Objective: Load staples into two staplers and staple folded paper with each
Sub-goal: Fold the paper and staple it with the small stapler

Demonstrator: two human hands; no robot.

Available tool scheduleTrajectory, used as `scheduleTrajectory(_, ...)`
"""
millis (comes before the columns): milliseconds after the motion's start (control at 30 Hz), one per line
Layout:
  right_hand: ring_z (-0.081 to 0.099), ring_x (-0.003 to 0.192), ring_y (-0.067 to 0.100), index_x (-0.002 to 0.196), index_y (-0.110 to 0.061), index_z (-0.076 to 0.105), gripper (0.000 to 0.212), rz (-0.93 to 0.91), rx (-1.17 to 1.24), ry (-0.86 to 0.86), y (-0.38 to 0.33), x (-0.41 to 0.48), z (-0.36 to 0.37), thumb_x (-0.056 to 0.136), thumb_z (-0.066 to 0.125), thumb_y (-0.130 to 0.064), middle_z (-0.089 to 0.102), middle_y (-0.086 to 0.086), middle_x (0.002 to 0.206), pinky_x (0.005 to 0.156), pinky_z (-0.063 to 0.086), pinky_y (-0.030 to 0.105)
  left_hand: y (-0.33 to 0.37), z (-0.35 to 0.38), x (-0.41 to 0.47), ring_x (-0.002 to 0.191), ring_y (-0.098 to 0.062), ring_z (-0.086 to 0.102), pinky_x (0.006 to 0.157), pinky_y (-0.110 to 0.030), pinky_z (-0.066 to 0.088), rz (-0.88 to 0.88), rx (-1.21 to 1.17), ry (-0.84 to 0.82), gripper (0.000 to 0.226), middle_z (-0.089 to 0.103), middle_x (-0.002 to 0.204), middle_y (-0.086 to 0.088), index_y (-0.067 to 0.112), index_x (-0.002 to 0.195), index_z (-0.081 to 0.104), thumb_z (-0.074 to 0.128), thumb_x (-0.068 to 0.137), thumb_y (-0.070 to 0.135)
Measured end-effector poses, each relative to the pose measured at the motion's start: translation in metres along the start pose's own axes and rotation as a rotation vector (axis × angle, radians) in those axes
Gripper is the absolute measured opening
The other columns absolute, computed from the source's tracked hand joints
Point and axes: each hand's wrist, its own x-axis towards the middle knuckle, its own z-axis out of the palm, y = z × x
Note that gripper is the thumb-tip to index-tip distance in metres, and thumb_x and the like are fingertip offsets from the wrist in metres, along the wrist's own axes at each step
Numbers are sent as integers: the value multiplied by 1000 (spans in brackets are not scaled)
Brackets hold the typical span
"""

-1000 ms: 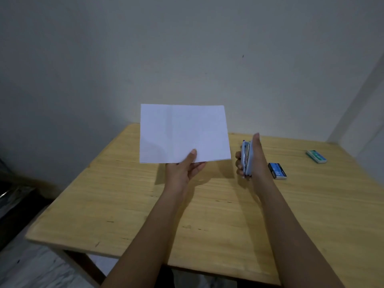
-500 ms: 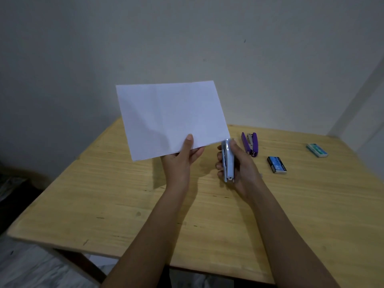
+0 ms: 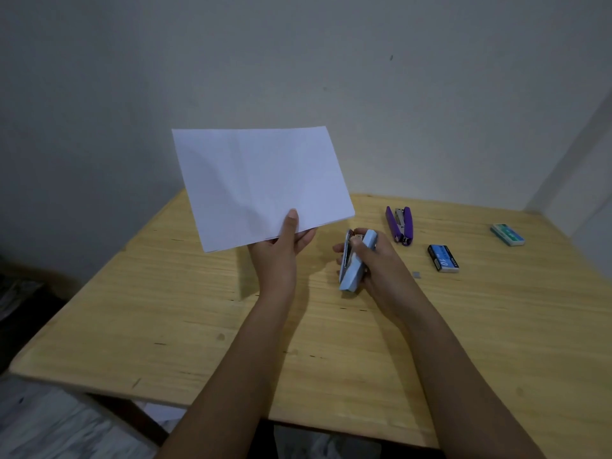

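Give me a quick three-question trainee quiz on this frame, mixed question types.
1. True or false: the left hand holds the folded paper up, clear of the table.
2. The right hand grips: A) a light blue stapler B) a pen C) scissors.
3. How many small boxes lie on the table?
Key: 1 true. 2 A. 3 two: the dark blue box and the teal box.
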Motion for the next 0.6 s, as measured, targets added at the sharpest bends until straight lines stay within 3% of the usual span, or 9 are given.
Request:
scheduleTrajectory(67, 66, 95, 12, 111, -24, 50, 17, -82, -115, 11, 1, -3, 0, 95, 51, -29, 70, -6, 101, 80, 55, 31, 1, 0, -2, 72, -8, 71, 65, -25, 60, 11, 19, -1, 28, 66, 95, 7, 20, 108, 53, 63, 86, 5)
scheduleTrajectory(133, 66, 88, 9, 103, -26, 53, 11, -115, -134, 45, -2, -3, 1, 94, 49, -32, 70, -5, 95, 73, 55, 26, 3, 2, -5, 68, -7, 71, 69, -28, 60, 18, 36, -13, 26, 65, 92, 10, 28, 93, 54, 62, 87, 4)
scheduleTrajectory(233, 60, 77, 15, 101, -18, 56, 18, 67, 127, 117, -10, -2, 6, 98, 42, -29, 62, 4, 86, 68, 52, 32, 5, 4, -10, 63, -4, 70, 74, -29, 59, 25, 63, -34, 29, 65, 87, 14, 33, 86, 53, 62, 88, 6)
scheduleTrajectory(333, 60, 82, 22, 109, -10, 53, 22, 122, 340, 65, -16, -2, 7, 100, 38, -23, 58, 9, 89, 78, 50, 43, 6, 4, -11, 63, -2, 70, 73, -30, 59, 43, 68, -43, 29, 69, 76, 18, 32, 84, 54, 61, 88, 5)
scheduleTrajectory(433, 66, 88, 21, 99, -18, 57, 16, 9, 208, -36, -11, -4, 6, 96, 44, -26, 63, 8, 97, 88, 52, 44, 6, 5, -11, 61, 0, 69, 75, -29, 58, 41, 76, -44, 26, 69, 65, 27, 31, 83, 54, 61, 88, 7)
scheduleTrajectory(600, 70, 82, 15, 102, -16, 63, 38, -73, 93, -38, -8, -4, 10, 74, 61, -43, 73, 1, 90, 77, 56, 33, 5, 5, -10, 64, -5, 70, 71, -26, 60, 44, 70, -46, 25, 71, 68, 24, 31, 85, 56, 62, 87, 7)
